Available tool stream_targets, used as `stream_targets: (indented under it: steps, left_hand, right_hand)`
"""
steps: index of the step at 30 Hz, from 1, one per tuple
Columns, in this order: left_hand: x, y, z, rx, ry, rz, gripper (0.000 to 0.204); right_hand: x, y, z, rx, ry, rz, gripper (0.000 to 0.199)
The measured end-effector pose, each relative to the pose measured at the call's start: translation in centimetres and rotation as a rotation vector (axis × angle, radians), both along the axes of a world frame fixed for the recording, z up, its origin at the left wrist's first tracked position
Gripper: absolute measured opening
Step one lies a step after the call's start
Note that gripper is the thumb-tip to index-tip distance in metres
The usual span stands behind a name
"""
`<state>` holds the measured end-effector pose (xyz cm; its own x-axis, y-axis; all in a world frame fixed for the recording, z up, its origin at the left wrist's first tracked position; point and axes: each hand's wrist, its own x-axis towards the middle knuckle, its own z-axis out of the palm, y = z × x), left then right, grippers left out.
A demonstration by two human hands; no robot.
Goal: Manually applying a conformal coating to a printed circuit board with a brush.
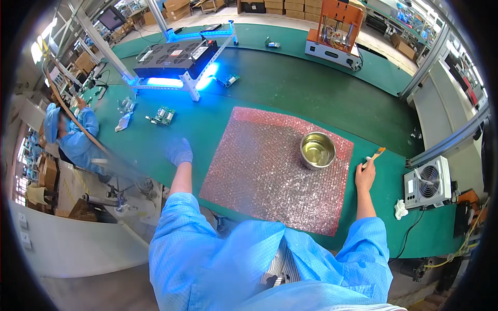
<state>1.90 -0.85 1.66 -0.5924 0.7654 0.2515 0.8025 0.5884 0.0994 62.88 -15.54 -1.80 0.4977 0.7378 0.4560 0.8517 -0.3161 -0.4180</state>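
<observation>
My right hand (365, 175) is closed around the handle of a small brush (380, 152) with orange-brown bristles, just right of the pink bubble-wrap sheet (244, 171). A round metal bowl (317, 150) with yellowish clear liquid stands on the sheet's right part, left of that hand. My left hand (179, 152), in a pale glove, is over the green table mat (207, 119), left of the sheet. Its fingers point forward and look apart, though somewhat blurred, and I see nothing in them. Beyond it lies a green circuit board (162, 116) with white parts.
A black fan unit (176, 57) sits on a metal rack (189, 85) glowing blue. An orange-framed fixture (337, 36) stands far right. On the right are a white fan blower (428, 182) and a crumpled white cloth (400, 209). Another person in blue (80, 132) is at the left.
</observation>
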Motion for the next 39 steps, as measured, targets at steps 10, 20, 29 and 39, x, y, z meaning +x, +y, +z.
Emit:
stream_targets:
  steps: [10, 20, 29, 39]
  left_hand:
    - [-0.1, -0.1, -0.1, 0.036, 0.081, -0.036, 0.039]
    - [-0.2, 0.0, -0.5, 0.079, 0.092, -0.038, 0.039]
    - [-0.9, 0.3, -0.9, 0.023, -0.01, -0.03, 0.05]
    - [-0.8, 0.3, -0.4, -0.027, -0.029, -0.013, 0.051]
  right_hand:
    - [-0.2, 0.0, 0.4, -0.038, 0.031, -0.012, 0.035]
    - [-0.1, 0.0, 0.3, -0.033, 0.031, -0.004, 0.034]
    - [-0.4, 0.1, 0.4, 0.029, -0.033, 0.002, 0.031]
    - [-0.7, 0.1, 0.7, 0.016, -0.006, -0.012, 0.031]
